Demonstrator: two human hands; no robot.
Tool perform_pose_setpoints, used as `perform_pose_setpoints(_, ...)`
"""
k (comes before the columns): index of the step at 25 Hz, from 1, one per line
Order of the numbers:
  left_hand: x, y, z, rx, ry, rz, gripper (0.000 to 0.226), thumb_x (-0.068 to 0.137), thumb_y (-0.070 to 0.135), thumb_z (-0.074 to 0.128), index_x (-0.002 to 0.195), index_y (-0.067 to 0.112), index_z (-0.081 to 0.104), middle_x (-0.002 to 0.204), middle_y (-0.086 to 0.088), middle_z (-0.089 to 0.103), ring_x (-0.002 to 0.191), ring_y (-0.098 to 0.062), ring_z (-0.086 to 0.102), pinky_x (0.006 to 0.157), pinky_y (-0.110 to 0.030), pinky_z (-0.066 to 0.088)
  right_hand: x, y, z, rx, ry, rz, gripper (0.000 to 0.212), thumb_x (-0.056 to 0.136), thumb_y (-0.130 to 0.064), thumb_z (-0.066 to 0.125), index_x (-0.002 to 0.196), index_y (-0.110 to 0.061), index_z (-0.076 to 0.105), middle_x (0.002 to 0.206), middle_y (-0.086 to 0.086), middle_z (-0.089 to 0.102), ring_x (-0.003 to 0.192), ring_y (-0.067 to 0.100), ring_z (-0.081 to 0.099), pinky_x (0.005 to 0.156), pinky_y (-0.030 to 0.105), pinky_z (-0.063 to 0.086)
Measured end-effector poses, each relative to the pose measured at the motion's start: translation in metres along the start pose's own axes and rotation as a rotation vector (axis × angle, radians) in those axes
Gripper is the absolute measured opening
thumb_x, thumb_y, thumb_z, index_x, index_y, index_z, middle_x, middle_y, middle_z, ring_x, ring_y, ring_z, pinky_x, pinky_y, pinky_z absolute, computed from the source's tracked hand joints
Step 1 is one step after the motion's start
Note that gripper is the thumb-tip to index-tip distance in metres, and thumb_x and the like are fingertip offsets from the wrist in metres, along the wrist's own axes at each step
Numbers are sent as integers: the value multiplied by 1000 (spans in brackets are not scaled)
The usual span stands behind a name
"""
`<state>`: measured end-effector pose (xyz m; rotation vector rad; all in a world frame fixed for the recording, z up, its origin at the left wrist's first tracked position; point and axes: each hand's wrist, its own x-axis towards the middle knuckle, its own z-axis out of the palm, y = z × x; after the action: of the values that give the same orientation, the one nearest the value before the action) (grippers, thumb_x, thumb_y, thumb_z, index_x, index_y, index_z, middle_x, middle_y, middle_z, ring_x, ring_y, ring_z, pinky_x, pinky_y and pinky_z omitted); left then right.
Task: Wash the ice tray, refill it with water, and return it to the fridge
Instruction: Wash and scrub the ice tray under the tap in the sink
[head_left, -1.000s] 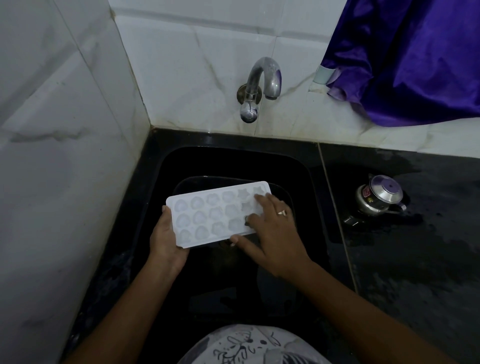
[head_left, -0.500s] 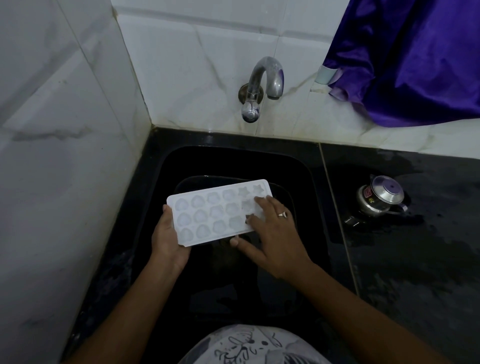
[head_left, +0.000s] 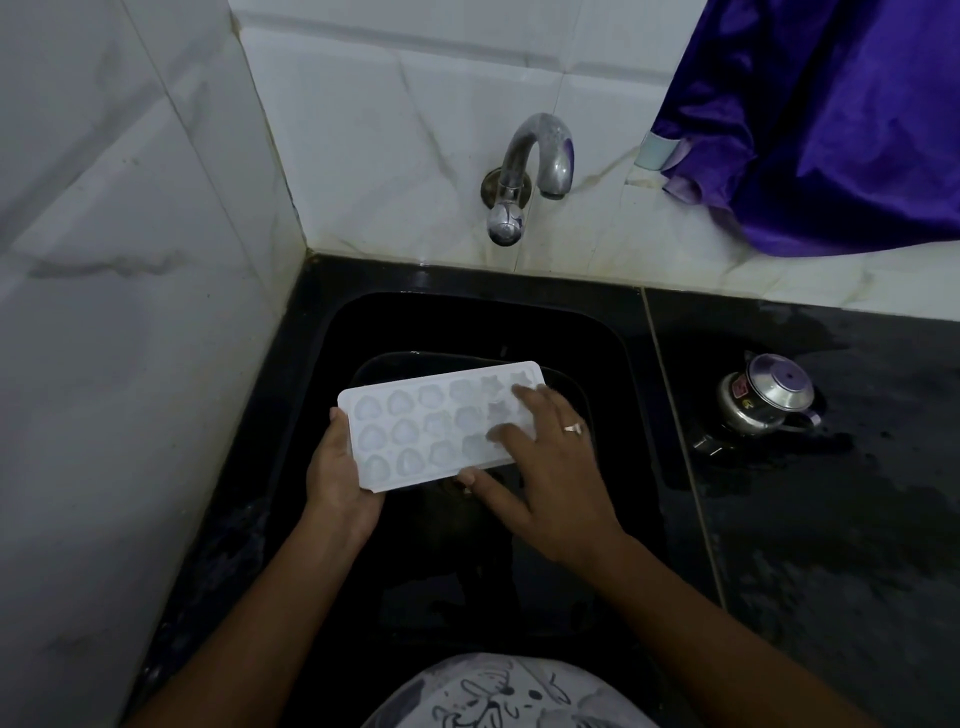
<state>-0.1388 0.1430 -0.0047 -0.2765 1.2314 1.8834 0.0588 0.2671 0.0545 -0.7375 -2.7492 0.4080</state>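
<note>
Over the black sink (head_left: 467, 322), below the tap (head_left: 524, 171) — ice tray (head_left: 441, 426) held roughly level, clamped at its left end in the grip of the left hand (head_left: 337, 478); grip of the right hand (head_left: 550, 467) apart, fingers (head_left: 535, 402) flat on the right-end moulds. Judged mid-wash — no stream visible. Left to do: refilling, return to fridge.

- Single view, from a camera worn on the person's head, facing forward and steeply down into a tiled corner.
- Wide angle: the left wall (head_left: 130, 312) slants across the left third of the frame.
- Tap (head_left: 524, 171) upper centre, sink (head_left: 467, 322) centre, counter (head_left: 831, 545) at right.
- Close range: both forearms enter from the bottom edge; left hand (head_left: 337, 478) and right hand (head_left: 550, 467) meet at the tray (head_left: 431, 426) just left of centre.
</note>
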Motion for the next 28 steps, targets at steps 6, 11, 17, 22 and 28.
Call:
perform_pose_setpoints(6,-6,-2,12,2,-18,-9,68,108,62,35,144,10,60,136,-19,70,125,-41,67,103,-59,53,9,-11,6,-73,-93,55,61,98,-75,37,114,-27,71,161,14,37,155,38,20,121,63,20)
perform_pose_setpoints(11,-8,1,9,0,-6,-6,64,110,59,33,140,12,63,131,-15,73,121,-38,70,97,-55,56,3,-2,4,-100,-128,-10,63,98,-76,32,127,-32,67,162,13,36,156,38,18,121,65,18)
perform_pose_setpoints(17,-4,3,9,-3,4,-19,66,108,62,35,141,12,63,134,-17,72,124,-40,68,99,-57,55,3,-12,10,-102,-138,9,67,98,-77,32,128,-27,65,162,13,35,156,37,18,122,64,16)
perform_pose_setpoints(22,-7,3,15,-29,-10,-39,63,109,60,35,138,12,64,130,-16,74,121,-39,70,98,-56,56,14,-13,6,-107,-94,59,63,98,-76,32,114,-28,70,159,14,38,154,39,23,121,64,19)
perform_pose_setpoints(28,-2,5,10,-39,-22,-52,64,108,61,35,139,13,64,133,-17,72,124,-40,68,103,-59,53,11,-4,5,-108,-85,24,58,99,-73,35,123,-32,68,159,13,39,154,38,23,121,65,18)
